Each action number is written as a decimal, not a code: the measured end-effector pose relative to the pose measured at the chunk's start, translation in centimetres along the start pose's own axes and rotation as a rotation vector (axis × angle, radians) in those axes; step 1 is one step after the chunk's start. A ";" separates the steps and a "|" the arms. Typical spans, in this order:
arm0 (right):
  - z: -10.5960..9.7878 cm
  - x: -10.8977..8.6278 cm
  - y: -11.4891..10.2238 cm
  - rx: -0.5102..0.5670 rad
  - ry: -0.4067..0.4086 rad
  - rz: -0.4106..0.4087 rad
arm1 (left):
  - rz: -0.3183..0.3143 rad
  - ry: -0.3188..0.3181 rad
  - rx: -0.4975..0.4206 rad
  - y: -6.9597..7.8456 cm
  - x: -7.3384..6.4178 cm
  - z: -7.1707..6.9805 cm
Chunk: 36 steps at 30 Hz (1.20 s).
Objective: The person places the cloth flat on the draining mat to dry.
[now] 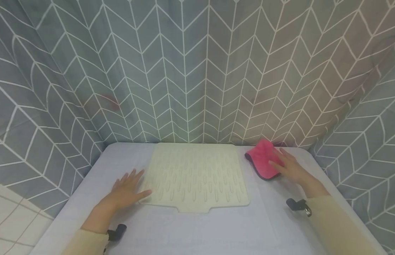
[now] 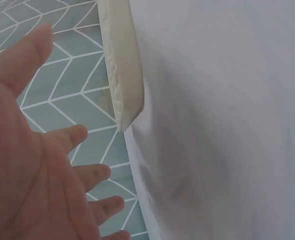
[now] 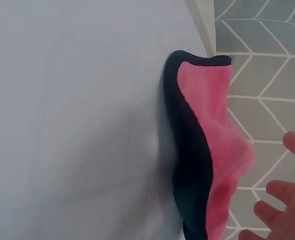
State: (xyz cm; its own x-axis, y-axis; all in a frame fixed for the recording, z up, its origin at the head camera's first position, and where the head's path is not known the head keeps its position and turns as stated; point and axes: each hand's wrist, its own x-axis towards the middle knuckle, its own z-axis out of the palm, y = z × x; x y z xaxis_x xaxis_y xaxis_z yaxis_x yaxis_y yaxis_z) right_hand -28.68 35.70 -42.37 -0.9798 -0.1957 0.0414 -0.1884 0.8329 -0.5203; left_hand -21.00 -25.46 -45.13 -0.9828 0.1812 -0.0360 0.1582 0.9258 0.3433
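Note:
A cream dish drying mat (image 1: 197, 173) with raised oval ridges lies on the white-covered table, its short spout toward the person. My left hand (image 1: 125, 191) hovers at the mat's left edge, fingers spread and holding nothing. In the left wrist view that hand (image 2: 47, 150) is beside the mat's thick edge (image 2: 125, 60), palm showing. To the right of the mat lies a crumpled pink cloth (image 1: 262, 159) with a dark border. Over the cloth's right side is my right hand (image 1: 291, 168), fingers extended. The right wrist view shows a gap between its fingertips and the cloth (image 3: 220, 145).
A white cloth (image 1: 216, 230) covers the table. Grey curtains (image 1: 197, 71) with a white chevron pattern stand close behind the table and along both sides. Pale floor tiles (image 1: 9, 212) show at the lower left. Each wrist wears a small black camera (image 1: 117, 232).

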 end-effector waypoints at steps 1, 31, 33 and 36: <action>0.0 0.3 0.1 0.023 0.001 -0.001 | -0.006 -0.010 -0.005 0.0 0.0 0.0; 1.1 4.5 1.2 -0.045 0.073 -0.050 | -0.018 -0.119 0.014 -0.6 -0.3 0.3; 1.1 4.4 1.3 -0.075 0.081 -0.061 | -0.016 -0.119 0.015 -0.6 -0.3 0.3; 0.9 4.5 1.7 -0.108 0.085 -0.069 | -0.014 -0.119 0.020 -0.7 -0.3 0.4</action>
State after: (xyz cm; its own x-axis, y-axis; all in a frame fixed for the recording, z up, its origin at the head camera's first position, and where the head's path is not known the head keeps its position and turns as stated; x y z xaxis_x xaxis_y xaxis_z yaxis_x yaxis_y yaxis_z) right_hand -33.37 35.72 -43.85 -0.9655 -0.2141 0.1479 -0.2573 0.8708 -0.4189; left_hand -20.73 -26.02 -45.71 -0.9668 0.2056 -0.1519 0.1479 0.9346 0.3234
